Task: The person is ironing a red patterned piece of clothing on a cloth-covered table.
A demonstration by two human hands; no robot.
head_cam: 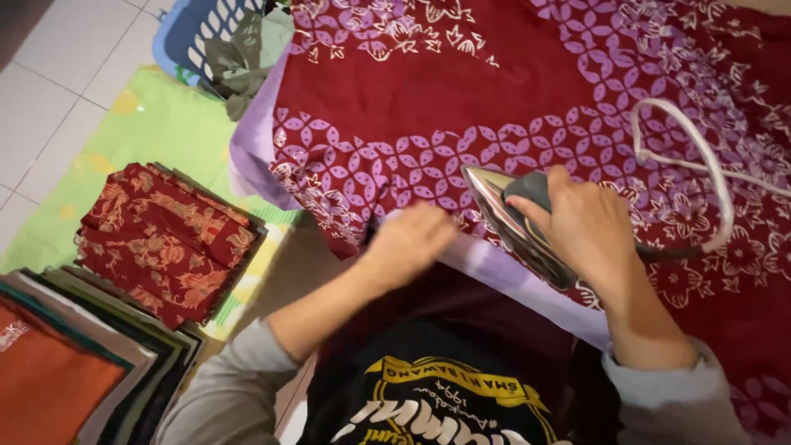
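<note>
Iron (515,227), gripped by the right hand (589,227), could scorch the red cloth (461,91) or burn the blurred left hand (409,241), whose grip I cannot tell.

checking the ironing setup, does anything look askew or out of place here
One thing: the iron's white cord loops loosely across the dark red patterned cloth being pressed. The folded stacks look tidy.

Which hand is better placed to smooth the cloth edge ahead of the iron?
Left. The left hand already rests on the dark red patterned cloth at its near edge, just beside the iron's tip. The right hand is occupied gripping the iron by its handle.
</note>
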